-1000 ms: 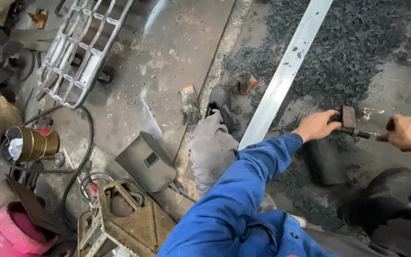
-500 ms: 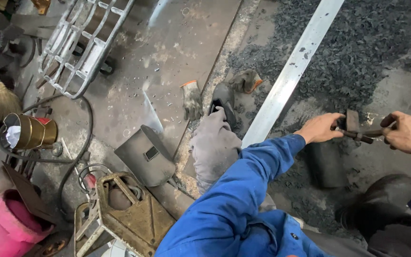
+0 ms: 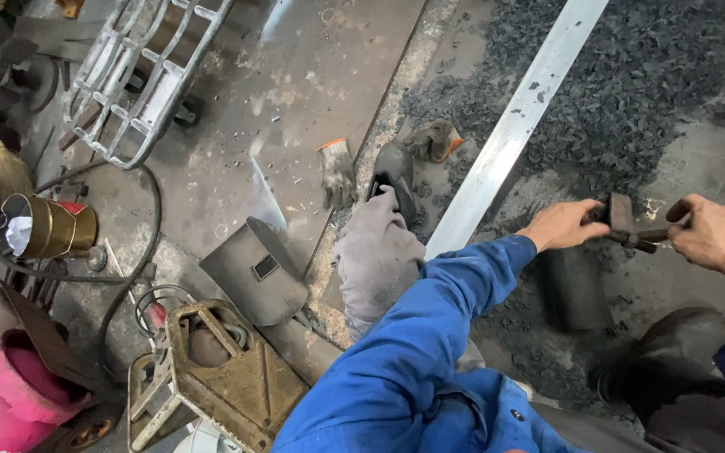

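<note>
My left hand (image 3: 562,225), at the end of a blue sleeve, grips the dark metal head of a hammer (image 3: 621,216) at the right of the view. My right hand (image 3: 719,237) closes around the rusty handle of the same hammer. Both hands hover just above a dark rectangular block (image 3: 576,287) on the floor. A long flat silver metal bar (image 3: 520,122) lies diagonally just left of my left hand.
Dark metal scraps cover the floor at upper right. Work gloves (image 3: 337,172) and a grey cloth (image 3: 377,252) lie by the bar. A welding mask (image 3: 255,273), a brass can (image 3: 48,226), a pink cylinder (image 3: 6,407), a metal grille (image 3: 140,71) and cables sit at left.
Both hands stayed on the hammer and drew a little closer together; the view drifted slightly, and the hammer head now sits upright between the hands.
</note>
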